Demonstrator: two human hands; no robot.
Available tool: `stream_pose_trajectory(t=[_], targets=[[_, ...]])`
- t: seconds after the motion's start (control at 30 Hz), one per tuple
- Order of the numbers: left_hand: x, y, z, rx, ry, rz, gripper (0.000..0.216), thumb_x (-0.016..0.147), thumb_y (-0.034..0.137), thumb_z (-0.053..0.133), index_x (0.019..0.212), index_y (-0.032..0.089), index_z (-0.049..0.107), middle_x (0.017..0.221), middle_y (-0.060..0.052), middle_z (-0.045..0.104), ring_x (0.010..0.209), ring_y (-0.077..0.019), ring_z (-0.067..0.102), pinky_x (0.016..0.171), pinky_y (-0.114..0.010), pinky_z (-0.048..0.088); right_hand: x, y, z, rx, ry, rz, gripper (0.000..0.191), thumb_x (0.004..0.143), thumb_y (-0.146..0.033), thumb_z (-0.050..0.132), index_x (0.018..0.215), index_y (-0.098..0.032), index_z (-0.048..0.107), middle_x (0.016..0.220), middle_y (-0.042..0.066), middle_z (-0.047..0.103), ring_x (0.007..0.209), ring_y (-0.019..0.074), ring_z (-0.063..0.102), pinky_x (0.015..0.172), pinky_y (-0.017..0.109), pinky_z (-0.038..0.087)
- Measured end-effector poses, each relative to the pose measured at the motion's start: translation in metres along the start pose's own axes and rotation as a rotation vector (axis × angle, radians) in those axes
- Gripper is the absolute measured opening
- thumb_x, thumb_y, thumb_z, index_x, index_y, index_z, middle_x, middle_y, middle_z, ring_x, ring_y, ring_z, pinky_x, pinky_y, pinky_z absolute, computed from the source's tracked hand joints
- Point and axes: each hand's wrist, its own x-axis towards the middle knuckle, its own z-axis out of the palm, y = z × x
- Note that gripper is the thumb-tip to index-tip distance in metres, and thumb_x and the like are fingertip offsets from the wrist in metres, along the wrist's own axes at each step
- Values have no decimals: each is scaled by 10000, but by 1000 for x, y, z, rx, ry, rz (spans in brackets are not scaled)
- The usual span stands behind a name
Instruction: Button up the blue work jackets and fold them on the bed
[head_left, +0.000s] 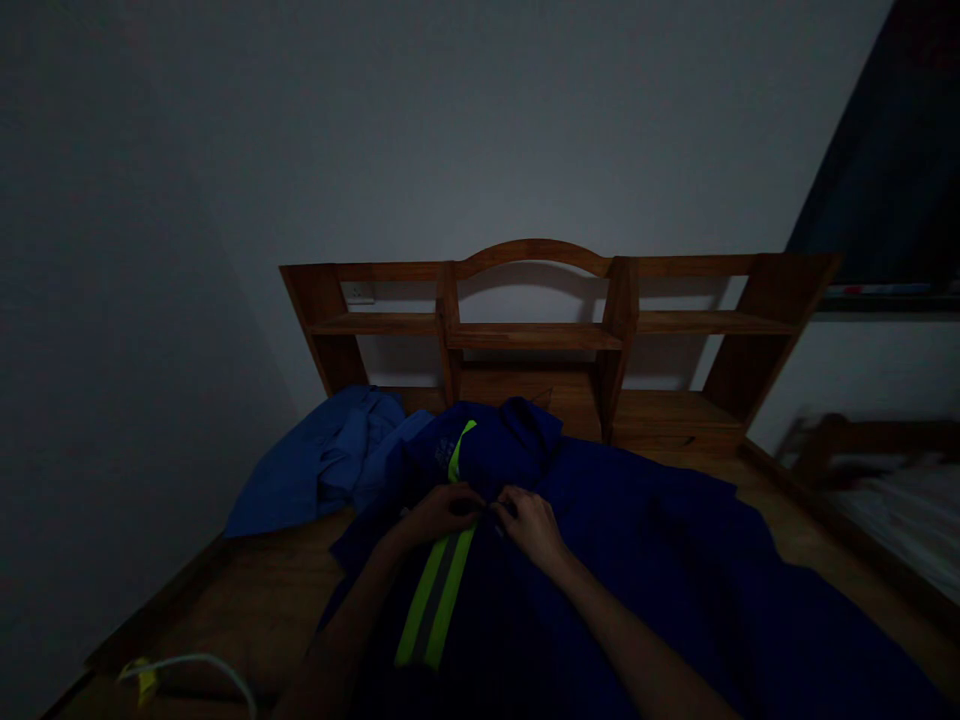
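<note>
A dark blue jacket [645, 560] with a yellow-green reflective stripe [439, 600] lies spread on a wooden bed platform [247, 590]. My left hand [442, 510] and my right hand [529, 525] meet at the jacket's front, just below its collar [517, 430]. The fingers of both hands pinch the fabric where the stripe runs. The dim light hides what exactly lies between the fingertips.
A lighter blue garment [322, 460] lies crumpled at the back left. A wooden headboard with shelves [532, 335] stands against the wall. A white cable [195, 665] lies at the front left. Another bed [892, 500] stands to the right.
</note>
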Motion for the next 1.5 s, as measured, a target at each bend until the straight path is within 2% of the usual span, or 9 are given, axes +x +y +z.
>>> stream_pose_trajectory(t=[0.17,0.43,0.63,0.8,0.93,1.33,1.5], targets=[[-2,2,0,3,-19,-7,340,769,231,546,1096,186,630,957,-32,611,830,-121,558,769,-215,420,0,-2,-3,18,4,12,203,921,-308,392,878,-228,574,885,-17,642,816,114,598,675,202,332],[-2,7,0,-67,-14,-24,328,717,181,551,1039,158,610,941,-21,619,842,-128,565,758,-207,426,0,-3,-3,10,-1,20,217,926,-326,389,905,-231,583,909,-10,650,839,121,603,686,204,336],[-2,6,0,-72,-21,-96,301,738,259,572,1016,152,617,918,-22,648,827,-140,586,755,-221,440,-1,-3,-4,9,-2,16,232,932,-342,377,895,-232,578,882,-14,650,823,118,604,680,205,331],[0,7,-4,-72,-26,-96,282,776,347,589,999,188,658,987,-17,659,908,-151,595,830,-230,421,0,-2,-3,1,-2,30,220,929,-329,380,902,-235,577,879,-18,653,802,114,605,661,207,321],[0,8,-4,-15,17,-87,256,778,374,605,952,203,683,959,-11,666,907,-150,594,812,-220,409,0,-1,-2,12,-4,20,207,924,-323,391,893,-235,576,876,-27,655,802,109,604,661,203,321],[1,10,-3,29,30,-55,260,831,376,524,901,172,670,891,-33,641,843,-145,577,777,-235,406,-1,-2,-4,-11,-11,40,217,917,-333,398,896,-236,591,885,-20,660,791,115,606,655,205,333],[2,16,-3,36,97,-37,233,851,341,488,924,170,629,931,-32,627,882,-150,565,818,-245,404,-1,-7,-8,-15,-29,81,236,914,-344,400,904,-221,601,859,2,654,772,118,597,651,210,341]])
